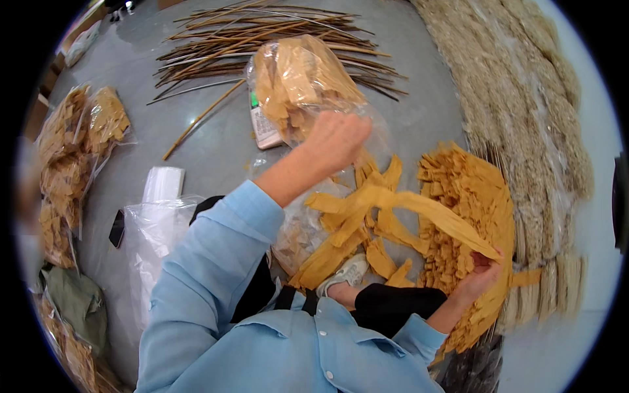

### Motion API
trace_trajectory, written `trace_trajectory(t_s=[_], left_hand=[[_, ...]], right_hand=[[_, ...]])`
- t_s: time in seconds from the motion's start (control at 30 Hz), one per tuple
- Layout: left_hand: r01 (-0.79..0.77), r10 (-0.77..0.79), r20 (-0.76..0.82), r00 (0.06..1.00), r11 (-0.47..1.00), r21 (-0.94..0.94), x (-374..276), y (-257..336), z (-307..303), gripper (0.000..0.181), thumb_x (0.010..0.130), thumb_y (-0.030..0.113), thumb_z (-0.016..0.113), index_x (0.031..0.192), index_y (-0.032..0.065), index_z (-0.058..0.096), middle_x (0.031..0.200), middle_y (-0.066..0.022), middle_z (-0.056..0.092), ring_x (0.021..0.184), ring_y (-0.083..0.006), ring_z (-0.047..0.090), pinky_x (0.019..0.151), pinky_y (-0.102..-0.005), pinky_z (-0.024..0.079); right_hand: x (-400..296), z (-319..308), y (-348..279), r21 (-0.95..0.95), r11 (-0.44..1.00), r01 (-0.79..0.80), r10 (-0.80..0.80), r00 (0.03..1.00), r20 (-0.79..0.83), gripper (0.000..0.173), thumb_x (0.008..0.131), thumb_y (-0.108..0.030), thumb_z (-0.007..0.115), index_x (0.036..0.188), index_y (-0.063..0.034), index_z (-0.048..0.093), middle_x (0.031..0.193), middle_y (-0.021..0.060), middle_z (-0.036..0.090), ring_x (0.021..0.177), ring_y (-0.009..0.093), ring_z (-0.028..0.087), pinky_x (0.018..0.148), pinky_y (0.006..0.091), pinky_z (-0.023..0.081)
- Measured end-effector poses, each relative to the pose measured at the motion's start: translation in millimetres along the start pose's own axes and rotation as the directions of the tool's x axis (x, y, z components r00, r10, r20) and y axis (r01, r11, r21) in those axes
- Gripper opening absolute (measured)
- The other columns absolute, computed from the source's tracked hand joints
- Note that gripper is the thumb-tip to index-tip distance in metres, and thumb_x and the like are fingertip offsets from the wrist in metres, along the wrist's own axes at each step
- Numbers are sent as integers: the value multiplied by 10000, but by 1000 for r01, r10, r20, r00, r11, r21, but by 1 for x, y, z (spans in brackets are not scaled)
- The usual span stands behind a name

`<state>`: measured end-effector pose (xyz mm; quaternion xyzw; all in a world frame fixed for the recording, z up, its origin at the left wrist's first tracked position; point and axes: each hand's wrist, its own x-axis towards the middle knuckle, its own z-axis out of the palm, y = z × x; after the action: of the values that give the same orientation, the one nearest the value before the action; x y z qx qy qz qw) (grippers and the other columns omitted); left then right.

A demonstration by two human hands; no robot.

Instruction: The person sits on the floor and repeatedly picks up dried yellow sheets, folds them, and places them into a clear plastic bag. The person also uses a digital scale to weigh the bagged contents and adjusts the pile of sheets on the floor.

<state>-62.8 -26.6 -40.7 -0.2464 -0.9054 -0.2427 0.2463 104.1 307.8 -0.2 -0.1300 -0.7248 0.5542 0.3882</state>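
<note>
My left hand is curled in front of a clear plastic bag of yellow-brown strips; its fingertips are hidden, so I cannot tell what it grips. The bag rests over a white device with a keypad, which looks like a scale. My right hand pinches the end of a long yellow strip, thin and crinkled, which arches left over loose yellow strips on the floor. Under and beside that hand lies a big stack of yellow strips.
Thin brown rods lie heaped beyond the bag. At left are filled plastic bags, white sheets, clear plastic film and a dark phone. Long pale fibrous bundles line the right. My shoe is near the loose strips.
</note>
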Motion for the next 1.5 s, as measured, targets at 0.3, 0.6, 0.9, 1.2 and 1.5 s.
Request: trace_trajectory(t_s=[0.3,0.6,0.9,1.2,1.5], left_hand=[[60,-65,224,972,998,30,9,18,9,172,798,197,568,771,27,566,700,-166,604,693,-351,599,596,-434,465],[20,-33,292,956,999,48,15,39,20,176,772,194,590,780,19,573,675,-171,592,687,-352,593,582,-440,457],[-30,15,306,952,999,45,21,46,38,135,760,172,574,780,39,565,671,-164,594,662,-350,589,570,-435,455],[-6,-26,390,920,997,80,25,56,28,183,778,215,595,822,43,550,685,-153,588,681,-349,569,583,-438,438],[30,-52,370,928,998,64,33,55,44,169,763,189,618,856,52,589,675,-151,590,663,-342,574,577,-431,438]], right_hand=[[-7,-64,-96,-110,927,358,-374,867,-329,305,910,-197,368,1034,42,511,970,156,572,872,248,596,756,332,519],[-11,-47,103,-264,961,-82,49,990,-130,183,902,-46,419,1053,8,508,1041,127,558,874,196,602,623,277,516],[-153,12,228,-924,355,139,739,563,369,355,745,-231,618,1030,-31,548,1009,212,591,959,371,550,816,432,427],[-22,-99,75,-809,587,-34,408,876,259,418,807,-172,591,1178,-5,493,1056,221,587,985,325,575,806,367,451],[-91,-279,337,-623,619,-478,755,582,302,355,829,-148,583,1141,8,523,895,42,600,787,134,564,704,295,466]])
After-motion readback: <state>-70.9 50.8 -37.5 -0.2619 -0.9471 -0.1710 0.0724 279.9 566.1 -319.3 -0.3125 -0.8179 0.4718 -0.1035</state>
